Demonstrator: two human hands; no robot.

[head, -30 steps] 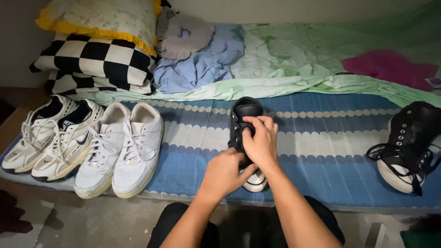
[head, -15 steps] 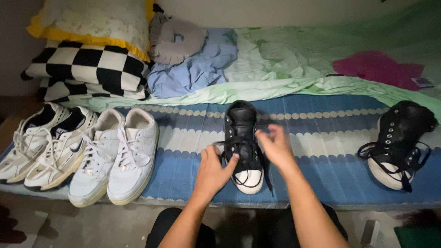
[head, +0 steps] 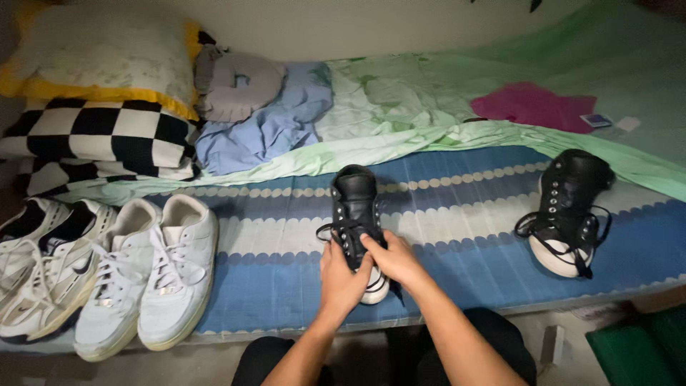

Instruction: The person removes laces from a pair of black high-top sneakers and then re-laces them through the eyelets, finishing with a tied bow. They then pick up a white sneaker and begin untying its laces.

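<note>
Black high-top shoe (head: 355, 214) lies toe-first under both hands' (head: 368, 266) grip at its laces.

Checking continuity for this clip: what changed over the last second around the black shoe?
Both hands, apart over the laces half a second ago, have closed in again: left hand and right hand now grip the black high-top shoe near its toe. The shoe stays on the striped mat; the other black shoe and white sneakers lie untouched.

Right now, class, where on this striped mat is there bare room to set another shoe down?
Bare mat lies between the black shoe under both hands and the other black shoe, and between the white shoes and the left hand. The left end is crowded with shoes and pillows.
</note>
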